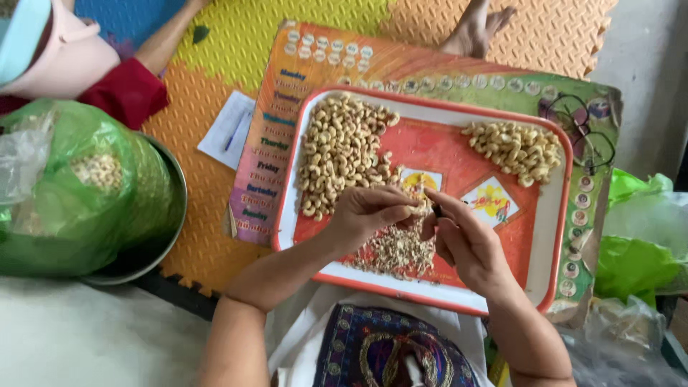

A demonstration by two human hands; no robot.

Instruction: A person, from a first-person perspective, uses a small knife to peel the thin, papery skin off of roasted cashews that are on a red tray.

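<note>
Your hands work over the red tray (552,215).

Your left hand (365,213) pinches one cashew (414,208) above the tray's front heap of peelings (398,251); your right hand (466,240) closes on a small dark tool (436,211), mostly hidden. I think the nut may slip and mix into the big pile (340,150) at the tray's left.
</note>
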